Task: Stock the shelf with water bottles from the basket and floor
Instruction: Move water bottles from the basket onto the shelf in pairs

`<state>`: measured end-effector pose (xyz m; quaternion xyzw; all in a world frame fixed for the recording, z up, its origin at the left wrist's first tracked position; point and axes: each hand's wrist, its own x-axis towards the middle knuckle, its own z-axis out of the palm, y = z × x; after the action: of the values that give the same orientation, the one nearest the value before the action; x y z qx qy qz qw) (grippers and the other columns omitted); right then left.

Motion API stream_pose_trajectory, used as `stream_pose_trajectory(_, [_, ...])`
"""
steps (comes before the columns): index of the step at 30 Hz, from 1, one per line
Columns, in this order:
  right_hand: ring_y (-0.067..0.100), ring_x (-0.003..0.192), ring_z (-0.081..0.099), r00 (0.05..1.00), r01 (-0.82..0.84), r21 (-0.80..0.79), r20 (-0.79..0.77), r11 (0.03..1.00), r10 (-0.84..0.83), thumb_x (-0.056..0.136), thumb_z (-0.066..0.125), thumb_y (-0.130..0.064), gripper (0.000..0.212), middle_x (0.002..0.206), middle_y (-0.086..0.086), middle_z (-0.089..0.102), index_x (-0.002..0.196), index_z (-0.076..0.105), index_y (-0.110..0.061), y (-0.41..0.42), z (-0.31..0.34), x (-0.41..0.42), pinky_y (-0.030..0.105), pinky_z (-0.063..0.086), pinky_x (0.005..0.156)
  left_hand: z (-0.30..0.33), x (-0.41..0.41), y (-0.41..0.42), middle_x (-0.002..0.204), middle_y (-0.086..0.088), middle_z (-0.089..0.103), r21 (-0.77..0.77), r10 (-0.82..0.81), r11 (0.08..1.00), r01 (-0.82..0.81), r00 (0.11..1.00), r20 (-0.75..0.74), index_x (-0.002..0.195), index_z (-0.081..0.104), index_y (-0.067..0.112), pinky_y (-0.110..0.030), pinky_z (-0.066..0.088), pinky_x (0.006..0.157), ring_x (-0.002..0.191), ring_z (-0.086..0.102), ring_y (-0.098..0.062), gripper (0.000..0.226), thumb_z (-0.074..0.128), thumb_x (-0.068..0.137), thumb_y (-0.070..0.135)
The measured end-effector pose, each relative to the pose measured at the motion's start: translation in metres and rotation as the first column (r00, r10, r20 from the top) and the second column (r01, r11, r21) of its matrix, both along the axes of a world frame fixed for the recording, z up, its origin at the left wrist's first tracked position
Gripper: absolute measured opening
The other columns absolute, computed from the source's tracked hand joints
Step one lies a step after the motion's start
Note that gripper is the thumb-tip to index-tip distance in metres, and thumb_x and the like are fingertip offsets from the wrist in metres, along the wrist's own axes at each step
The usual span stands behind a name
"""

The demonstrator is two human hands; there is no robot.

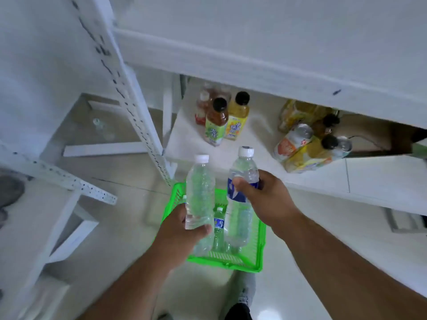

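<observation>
My left hand (182, 229) grips the lower part of a clear, label-free water bottle (199, 192) with a white cap, held upright above the green basket (260, 245). My right hand (265, 197) holds a second water bottle (240, 204) with a blue label around its middle, cap pointing at the shelf. Inside the basket stands a smaller blue-labelled water bottle (219, 227), partly hidden by the two held ones. The white bottom shelf (258, 139) lies just beyond both bottles.
Tea and juice bottles (217, 121) stand at the shelf's left end, cans and yellow drink packs (307, 144) at its right. An upper shelf board (254, 72) overhangs them. A perforated white upright (138, 116) stands left. A clear bottle (102, 129) sits on the floor beyond it.
</observation>
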<state>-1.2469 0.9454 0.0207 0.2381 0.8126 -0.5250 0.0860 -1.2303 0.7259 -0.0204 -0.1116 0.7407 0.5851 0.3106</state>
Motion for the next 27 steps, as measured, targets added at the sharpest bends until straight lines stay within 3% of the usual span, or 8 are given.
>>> stream_pose_trajectory(5, [-0.003,0.074,0.067,0.987,0.065,-0.005,-0.148,0.998,-0.065,0.086,0.073,-0.040,0.011,0.084,-0.013,0.074,0.094,0.069,-0.032,-0.032,0.156,0.040,0.010,0.048,0.059,0.143,0.022,-0.039,0.096,0.013,0.076,-0.003,-0.109,0.994,0.110,0.980,-0.166,0.104,0.067,0.025,-0.014,0.049,0.074,0.088,0.071,-0.001,0.035,0.081,0.077,0.010])
stream_pose_trajectory(7, [-0.001,0.076,0.068,0.976,0.081,-0.001,-0.203,0.997,-0.079,0.086,0.074,-0.042,0.010,0.085,-0.014,0.074,0.091,0.066,-0.037,-0.047,0.208,0.058,0.015,0.051,0.063,0.191,0.033,-0.052,0.096,0.013,0.076,0.002,-0.112,0.993,0.116,0.968,-0.224,0.105,0.067,0.023,-0.016,0.049,0.075,0.089,0.071,-0.002,0.036,0.081,0.076,0.007])
stream_pose_trajectory(9, [-0.003,0.073,0.067,0.964,0.092,0.021,-0.253,0.996,-0.084,0.086,0.073,-0.045,0.011,0.081,-0.019,0.073,0.089,0.068,-0.036,-0.059,0.250,0.075,0.009,0.045,0.056,0.230,0.045,-0.063,0.096,0.013,0.076,-0.008,-0.124,0.992,0.126,0.957,-0.264,0.106,0.067,0.023,-0.017,0.052,0.077,0.089,0.071,-0.002,0.038,0.081,0.076,0.005])
stream_pose_trajectory(11, [-0.003,0.073,0.068,0.950,0.103,0.024,-0.300,0.994,-0.091,0.086,0.072,-0.046,0.015,0.082,-0.019,0.074,0.092,0.071,-0.032,-0.069,0.285,0.089,0.010,0.046,0.059,0.262,0.054,-0.073,0.095,0.018,0.076,-0.020,-0.140,0.990,0.141,0.938,-0.318,0.103,0.066,0.026,-0.013,0.052,0.077,0.088,0.070,0.002,0.038,0.082,0.075,0.006])
stream_pose_trajectory(14, [0.000,0.076,0.069,0.934,0.116,0.023,-0.343,0.993,-0.101,0.086,0.072,-0.045,0.017,0.084,-0.016,0.075,0.093,0.073,-0.030,-0.079,0.326,0.104,0.023,0.051,0.068,0.301,0.063,-0.082,0.093,0.022,0.074,-0.049,-0.154,0.988,0.147,0.902,-0.403,0.099,0.067,0.029,-0.005,0.047,0.067,0.083,0.069,0.006,0.038,0.086,0.069,0.013])
stream_pose_trajectory(21, [0.003,0.078,0.069,0.893,0.131,-0.039,-0.430,0.991,-0.135,0.082,0.077,-0.042,0.020,0.085,-0.011,0.075,0.095,0.071,-0.028,-0.081,0.381,0.115,0.018,0.046,0.062,0.347,0.068,-0.078,0.092,0.008,0.077,-0.044,-0.104,0.995,0.094,0.877,-0.469,0.099,0.069,0.024,-0.031,0.055,0.081,0.087,0.073,-0.010,0.041,0.085,0.063,0.013])
stream_pose_trajectory(27, [0.009,0.078,0.072,0.876,0.087,-0.134,-0.462,0.987,-0.140,0.078,0.078,-0.042,0.023,0.084,-0.008,0.076,0.095,0.072,-0.027,-0.061,0.391,0.106,0.030,0.058,0.071,0.359,0.066,-0.048,0.093,0.007,0.077,0.023,-0.020,0.999,0.036,0.864,-0.503,0.101,0.069,0.019,-0.029,0.054,0.080,0.088,0.073,-0.011,0.038,0.084,0.068,0.005])
